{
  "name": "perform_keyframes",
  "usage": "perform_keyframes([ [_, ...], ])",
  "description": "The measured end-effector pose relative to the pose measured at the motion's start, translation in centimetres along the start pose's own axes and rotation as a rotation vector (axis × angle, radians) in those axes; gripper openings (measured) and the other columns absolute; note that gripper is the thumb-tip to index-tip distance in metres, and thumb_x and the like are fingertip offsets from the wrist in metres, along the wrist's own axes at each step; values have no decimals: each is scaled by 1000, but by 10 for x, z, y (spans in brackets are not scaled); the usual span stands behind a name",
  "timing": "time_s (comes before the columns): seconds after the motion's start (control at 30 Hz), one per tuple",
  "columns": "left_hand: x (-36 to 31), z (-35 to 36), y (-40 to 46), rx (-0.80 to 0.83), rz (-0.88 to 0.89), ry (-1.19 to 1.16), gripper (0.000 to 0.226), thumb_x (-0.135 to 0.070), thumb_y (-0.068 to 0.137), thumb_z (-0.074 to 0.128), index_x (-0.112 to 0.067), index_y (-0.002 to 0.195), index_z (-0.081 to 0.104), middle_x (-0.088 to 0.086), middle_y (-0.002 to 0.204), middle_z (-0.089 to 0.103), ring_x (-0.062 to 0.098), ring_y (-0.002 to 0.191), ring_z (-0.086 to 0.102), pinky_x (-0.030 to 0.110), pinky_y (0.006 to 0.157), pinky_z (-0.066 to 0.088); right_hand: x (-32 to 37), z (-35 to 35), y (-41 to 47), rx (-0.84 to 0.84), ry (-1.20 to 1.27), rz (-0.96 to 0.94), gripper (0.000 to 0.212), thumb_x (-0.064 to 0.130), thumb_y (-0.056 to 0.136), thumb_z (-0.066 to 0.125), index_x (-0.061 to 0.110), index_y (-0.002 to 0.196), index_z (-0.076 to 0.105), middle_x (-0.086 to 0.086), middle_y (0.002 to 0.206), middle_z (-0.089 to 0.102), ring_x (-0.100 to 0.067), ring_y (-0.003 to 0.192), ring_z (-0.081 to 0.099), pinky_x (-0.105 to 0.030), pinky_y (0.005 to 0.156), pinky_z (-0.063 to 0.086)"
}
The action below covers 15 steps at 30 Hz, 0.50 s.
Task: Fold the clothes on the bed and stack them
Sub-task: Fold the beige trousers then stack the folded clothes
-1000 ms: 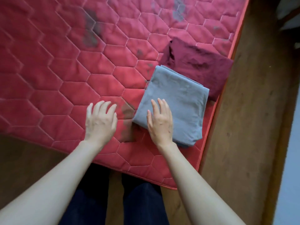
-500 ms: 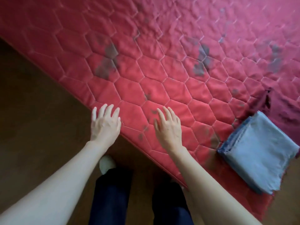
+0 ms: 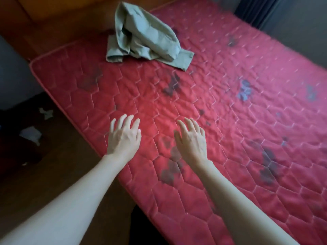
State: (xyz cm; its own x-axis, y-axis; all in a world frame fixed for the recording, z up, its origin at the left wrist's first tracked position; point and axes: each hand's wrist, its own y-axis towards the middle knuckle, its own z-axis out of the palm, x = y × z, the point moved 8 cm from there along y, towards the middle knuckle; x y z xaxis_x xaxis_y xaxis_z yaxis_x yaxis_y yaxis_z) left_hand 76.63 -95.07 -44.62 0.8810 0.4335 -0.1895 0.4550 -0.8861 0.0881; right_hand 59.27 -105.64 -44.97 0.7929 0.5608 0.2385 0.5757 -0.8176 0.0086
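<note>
Hands stretch out over a red quilted mattress (image 3: 230, 85), palms down and fingers spread loose, neither gripping anything. The left hand (image 3: 123, 137) hangs above the mattress's near long edge, close to where the piping meets the wooden floor (image 3: 44, 174); the right hand (image 3: 192, 140) is held further in over the hexagon-stitched surface, the two well apart from each other. Whether the fingertips touch the fabric cannot be told from the head view.

An unfolded pale grey-green garment (image 3: 145, 36) lies crumpled in a heap at the far end of the bed, near the corner on the left side, well apart from both hands. Part of it stands up in a loose fold while a flat section trails toward the middle of the mattress. Dark blotches and small greyish-blue marks are scattered over the mattress cover, several of them between the hands and the garment.

On the floor to the left of the bed lie a few pale scraps (image 3: 31, 134), their nature too blurred to tell. Dark trouser legs (image 3: 141, 227) of the person show at the bottom edge, between the forearms, beside the mattress's near edge.
</note>
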Motion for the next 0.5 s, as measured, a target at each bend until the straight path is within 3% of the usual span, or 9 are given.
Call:
perform_keyframes([
  [0.2,43,-13,147,-60,4,-19,36,-15,89,60,-6,124,63,16,131,58,35,127,48,55,107,31,15,-5,141,-31,7,17,43,32,101,41,15,141,46,-8,148,42,-24,142,29,-40,111,26],
  [0.5,107,39,297,-70,62,5,39,-15,89,60,-6,127,60,17,135,55,35,129,46,55,107,31,36,49,302,30,-51,-27,47,34,100,41,18,144,40,-8,150,39,-24,143,27,-40,112,24],
])
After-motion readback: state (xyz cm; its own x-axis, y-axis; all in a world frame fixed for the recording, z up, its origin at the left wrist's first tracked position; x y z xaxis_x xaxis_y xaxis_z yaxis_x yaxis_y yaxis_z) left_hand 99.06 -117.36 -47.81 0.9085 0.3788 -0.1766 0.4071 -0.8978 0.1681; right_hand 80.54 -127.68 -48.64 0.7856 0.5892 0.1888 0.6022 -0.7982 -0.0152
